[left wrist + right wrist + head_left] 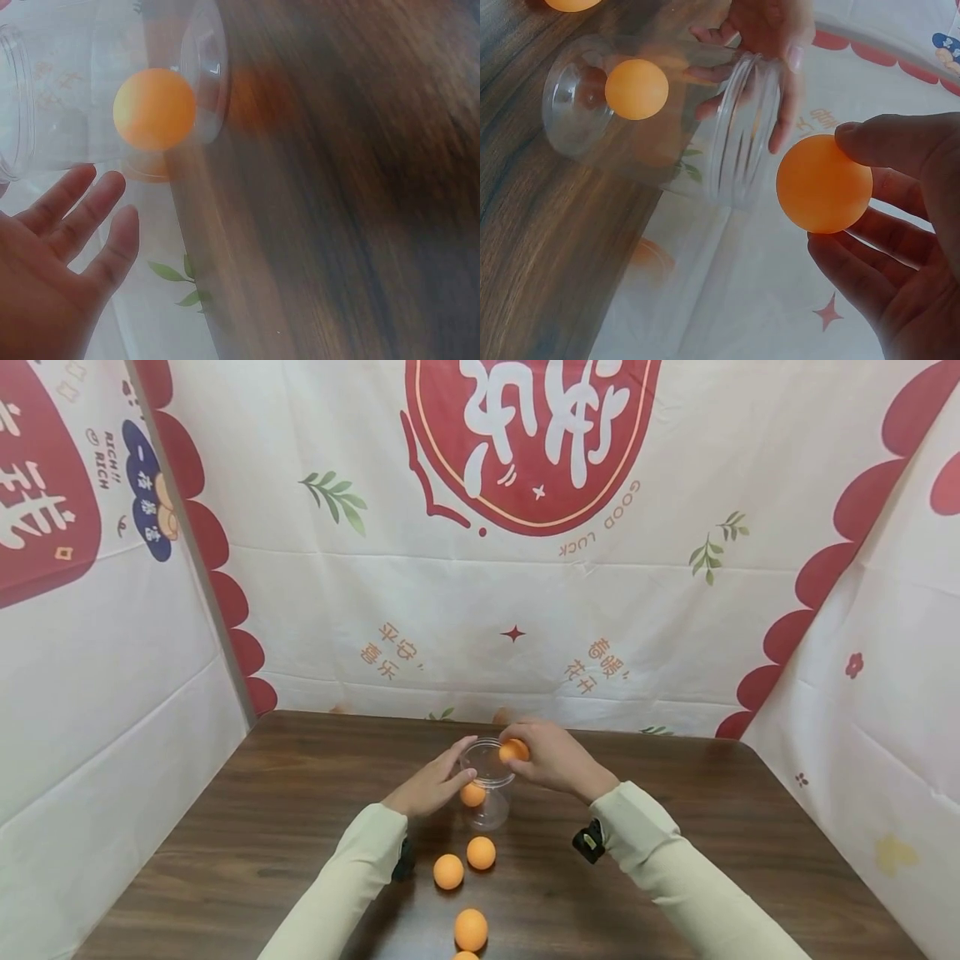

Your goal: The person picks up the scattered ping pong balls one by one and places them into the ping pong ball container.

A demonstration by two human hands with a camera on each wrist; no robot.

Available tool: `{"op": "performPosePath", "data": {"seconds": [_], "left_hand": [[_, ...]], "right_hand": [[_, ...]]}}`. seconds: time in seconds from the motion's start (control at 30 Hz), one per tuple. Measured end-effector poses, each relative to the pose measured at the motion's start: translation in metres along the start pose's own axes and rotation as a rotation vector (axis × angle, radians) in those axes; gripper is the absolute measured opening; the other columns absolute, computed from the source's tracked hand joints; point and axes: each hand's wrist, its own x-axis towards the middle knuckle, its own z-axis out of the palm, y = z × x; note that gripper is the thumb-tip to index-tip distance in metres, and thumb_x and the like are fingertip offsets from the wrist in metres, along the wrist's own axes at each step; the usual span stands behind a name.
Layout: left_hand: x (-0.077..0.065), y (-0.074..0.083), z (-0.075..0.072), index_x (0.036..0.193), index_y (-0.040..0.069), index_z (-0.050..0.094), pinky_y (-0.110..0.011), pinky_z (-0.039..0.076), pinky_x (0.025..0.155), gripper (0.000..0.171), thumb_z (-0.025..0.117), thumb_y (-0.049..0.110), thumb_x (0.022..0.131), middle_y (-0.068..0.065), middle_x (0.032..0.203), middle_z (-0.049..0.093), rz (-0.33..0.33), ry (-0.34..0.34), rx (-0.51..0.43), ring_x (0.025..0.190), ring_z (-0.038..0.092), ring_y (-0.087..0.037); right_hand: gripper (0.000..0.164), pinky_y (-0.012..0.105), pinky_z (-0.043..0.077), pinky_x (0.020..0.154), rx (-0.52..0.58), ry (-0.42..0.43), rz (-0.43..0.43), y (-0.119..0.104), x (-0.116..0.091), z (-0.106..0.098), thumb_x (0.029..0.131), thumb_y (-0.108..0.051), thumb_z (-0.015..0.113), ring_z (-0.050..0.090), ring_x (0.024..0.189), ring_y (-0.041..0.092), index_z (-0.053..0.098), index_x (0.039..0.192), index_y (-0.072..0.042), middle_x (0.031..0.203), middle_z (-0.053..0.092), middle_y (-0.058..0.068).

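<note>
A clear plastic jar (pixel 493 810) stands upright on the table with its mouth open. My left hand (pixel 431 783) holds it by the rim, thumb on the near side and forefinger on the far side. In the left wrist view the other fingers (pixel 109 247) of that hand are loosely extended beside the wall. One orange ball (pixel 637 89) lies inside, near the jar's bottom. Between the thumb and fingers of my right hand (pixel 558 760) is a second orange ball (pixel 825 184), held right at the jar's mouth.
Several more orange balls (pixel 448 872) lie on the dark wooden table (pixel 285 827), in a loose line from the jar toward the near edge. Printed white cloth (pixel 465 593) hangs behind the table and along both sides.
</note>
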Motion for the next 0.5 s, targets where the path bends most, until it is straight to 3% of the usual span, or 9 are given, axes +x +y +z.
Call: {"op": "performPosePath", "data": {"seconds": [0.3, 0.5], "left_hand": [[0.0, -0.002, 0.002, 0.143, 0.024, 0.013, -0.041, 0.039, 0.09, 0.057, 0.036, 0.042, 0.094, -0.01, 0.128, 0.042, -0.02, 0.006, -0.001, 0.109, 0.046, -0.019], [0.001, -0.002, 0.003, 0.143, 0.027, 0.013, -0.042, 0.04, 0.089, 0.055, 0.037, 0.039, 0.095, -0.011, 0.126, 0.043, -0.03, 0.012, -0.001, 0.106, 0.048, -0.021]], "right_hand": [[0.023, 0.034, 0.047, 0.075, -0.009, -0.001, 0.017, 0.002, 0.008, 0.013, 0.076, -0.018, 0.068, 0.057, 0.087, 0.019, 0.065, 0.097, -0.007, 0.108, 0.06, 0.008], [0.024, 0.035, 0.048, 0.074, -0.009, -0.037, 0.066, 0.001, 0.01, 0.02, 0.077, -0.018, 0.068, 0.056, 0.083, 0.018, 0.065, 0.098, -0.008, 0.108, 0.059, 0.007]]}}
